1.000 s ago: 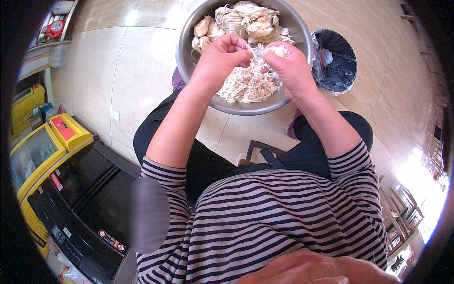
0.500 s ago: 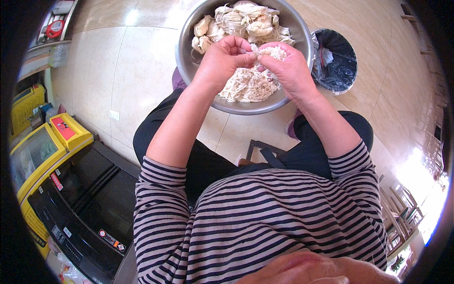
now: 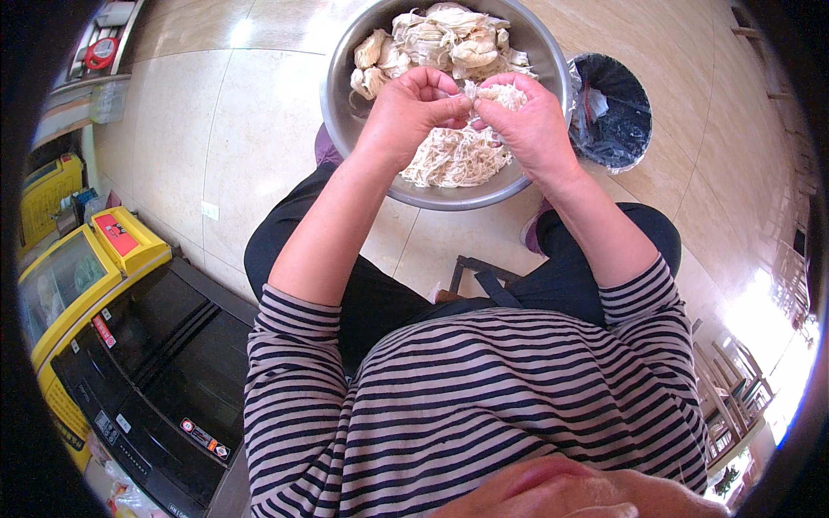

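A wide steel basin [image 3: 335, 91] stands on the floor in front of me. Large pale chunks of what looks like cooked chicken [image 3: 445, 39] fill its far side, and a heap of thin chicken shreds [image 3: 455, 160] lies on the near side. Over the middle, my left hand [image 3: 413, 105] pinches one end of a small piece of chicken [image 3: 471, 89] between thumb and fingers. Fingertip to fingertip with it, my right hand [image 3: 528, 129] grips the other end, with more shreds tucked in its curled fingers. Both hands partly cover the heap.
Right of the basin stands a bin lined with a black bag [image 3: 626, 125]. At my left are a black glossy-topped appliance [image 3: 164, 363] and a yellow-framed glass case [image 3: 73, 272]. Wooden chairs [image 3: 734, 388] stand at the far right.
My fingers have shifted very slightly around the piece of chicken, and the right hand has moved a touch to the right. Everything else stays as it was.
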### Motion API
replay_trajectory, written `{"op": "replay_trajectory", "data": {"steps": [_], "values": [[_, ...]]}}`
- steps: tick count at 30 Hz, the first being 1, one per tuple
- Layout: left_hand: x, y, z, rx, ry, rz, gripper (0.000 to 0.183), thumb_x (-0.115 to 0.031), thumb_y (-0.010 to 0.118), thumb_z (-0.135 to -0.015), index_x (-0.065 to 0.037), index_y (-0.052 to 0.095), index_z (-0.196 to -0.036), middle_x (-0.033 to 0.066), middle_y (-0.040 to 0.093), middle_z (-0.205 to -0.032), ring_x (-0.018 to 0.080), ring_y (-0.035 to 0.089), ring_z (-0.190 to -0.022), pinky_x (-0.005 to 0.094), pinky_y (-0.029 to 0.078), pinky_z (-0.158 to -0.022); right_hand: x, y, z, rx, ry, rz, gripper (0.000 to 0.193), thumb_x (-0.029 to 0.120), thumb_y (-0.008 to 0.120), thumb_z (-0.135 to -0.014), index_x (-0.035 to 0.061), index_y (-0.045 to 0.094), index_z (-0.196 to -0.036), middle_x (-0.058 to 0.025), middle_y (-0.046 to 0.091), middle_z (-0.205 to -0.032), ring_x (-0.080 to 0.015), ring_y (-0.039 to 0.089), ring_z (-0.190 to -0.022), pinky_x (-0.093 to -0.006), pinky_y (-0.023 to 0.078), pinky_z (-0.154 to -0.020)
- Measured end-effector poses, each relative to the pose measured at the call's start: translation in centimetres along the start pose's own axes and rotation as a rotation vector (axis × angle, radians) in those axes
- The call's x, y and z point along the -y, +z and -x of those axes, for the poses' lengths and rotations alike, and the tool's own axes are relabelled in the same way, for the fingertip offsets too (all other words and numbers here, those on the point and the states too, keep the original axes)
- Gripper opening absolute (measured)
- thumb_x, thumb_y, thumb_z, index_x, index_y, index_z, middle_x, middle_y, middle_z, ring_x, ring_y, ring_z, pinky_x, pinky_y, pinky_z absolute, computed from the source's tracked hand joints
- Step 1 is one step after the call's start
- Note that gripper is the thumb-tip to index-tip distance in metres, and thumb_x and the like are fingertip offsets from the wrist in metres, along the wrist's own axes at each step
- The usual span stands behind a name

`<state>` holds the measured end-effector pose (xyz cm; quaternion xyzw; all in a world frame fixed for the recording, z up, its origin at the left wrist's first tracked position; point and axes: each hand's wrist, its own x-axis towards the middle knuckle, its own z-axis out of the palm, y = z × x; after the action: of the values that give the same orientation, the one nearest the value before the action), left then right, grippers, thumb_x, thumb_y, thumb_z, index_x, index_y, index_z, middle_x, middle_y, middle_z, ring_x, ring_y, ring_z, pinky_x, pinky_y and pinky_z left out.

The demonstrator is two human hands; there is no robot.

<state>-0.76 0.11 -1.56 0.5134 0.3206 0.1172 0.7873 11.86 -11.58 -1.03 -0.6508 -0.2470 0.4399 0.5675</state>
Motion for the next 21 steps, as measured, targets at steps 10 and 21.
{"op": "replay_trajectory", "data": {"steps": [10, 21], "values": [[0.0, 0.0, -0.1, 0.005, -0.015, 0.064, 0.014, -0.001, 0.065, -0.080, -0.004, 0.053, -0.087, 0.0048, 0.062, -0.079, 0.0142, 0.062, -0.072, 0.0274, 0.054, -0.070, 0.3, 0.0, 0.0, -0.005, -0.043, 0.109, 0.020, 0.011, 0.064, -0.077, 0.0017, 0.060, -0.094, -0.0052, 0.063, -0.078, -0.0100, 0.062, -0.066, -0.0216, 0.049, -0.059], [0.0, 0.1, 0.0, -0.029, 0.056, -0.007, 0.018, -0.001, 0.069, -0.077, -0.005, 0.051, -0.081, 0.0041, 0.062, -0.075, 0.0120, 0.060, -0.066, 0.0255, 0.052, -0.065, 0.5, 0.1, 0.0, 0.007, -0.076, 0.088, 0.020, 0.009, 0.062, -0.075, 0.0001, 0.062, -0.093, -0.0083, 0.066, -0.075, -0.0131, 0.066, -0.068, -0.0242, 0.051, -0.061]]}}
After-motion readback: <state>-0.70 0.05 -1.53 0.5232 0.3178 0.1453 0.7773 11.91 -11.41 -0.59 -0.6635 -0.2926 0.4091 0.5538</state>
